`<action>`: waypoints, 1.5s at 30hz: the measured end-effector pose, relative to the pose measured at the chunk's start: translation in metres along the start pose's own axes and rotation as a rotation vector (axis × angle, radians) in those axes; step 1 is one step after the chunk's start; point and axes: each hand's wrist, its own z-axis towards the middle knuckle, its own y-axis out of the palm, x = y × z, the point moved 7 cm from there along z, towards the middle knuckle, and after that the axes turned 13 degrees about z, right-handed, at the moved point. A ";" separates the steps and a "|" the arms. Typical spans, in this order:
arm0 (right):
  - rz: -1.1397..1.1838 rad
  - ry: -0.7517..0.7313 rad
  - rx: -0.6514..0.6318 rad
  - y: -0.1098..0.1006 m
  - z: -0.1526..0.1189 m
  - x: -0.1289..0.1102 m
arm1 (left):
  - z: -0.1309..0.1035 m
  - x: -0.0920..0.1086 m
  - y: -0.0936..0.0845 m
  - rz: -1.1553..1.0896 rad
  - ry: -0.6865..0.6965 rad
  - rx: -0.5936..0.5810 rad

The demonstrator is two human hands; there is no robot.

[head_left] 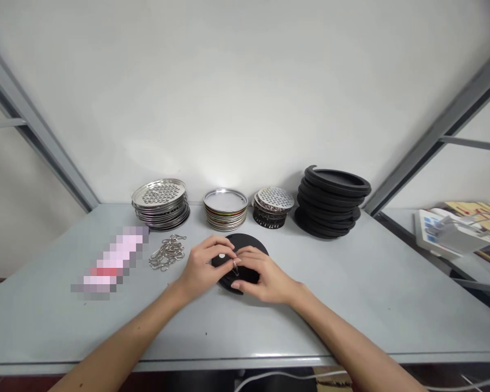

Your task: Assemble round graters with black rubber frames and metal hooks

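A flat black disc (245,240) lies on the table in front of me, partly covered by both hands. Over it, my left hand (206,268) is closed in a pinch on a small metal hook (236,268). My right hand (268,276) is curled over the disc from the other side, its fingertips meeting the hook and its thumb lower, near the disc's front edge. A small white round spot (221,255) shows on the disc by my left fingers. Left of that hand lies a loose pile of metal hooks (167,253).
Along the wall stand a stack of perforated metal discs (160,204), a stack of rimmed metal plates (226,209), smaller perforated discs (273,207) and a tall stack of black rings (332,201). A blurred pink object (120,258) lies left. White power strips (449,234) sit beyond the right frame.
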 end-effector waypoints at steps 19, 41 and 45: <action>0.108 0.230 0.307 -0.037 -0.009 0.027 | -0.006 -0.009 0.009 0.117 0.128 -0.001; 0.391 0.389 0.613 -0.067 -0.023 0.057 | -0.012 -0.037 0.024 0.162 0.014 -0.582; 0.495 0.399 0.615 -0.066 -0.023 0.059 | -0.013 -0.045 0.018 0.120 -0.015 -0.689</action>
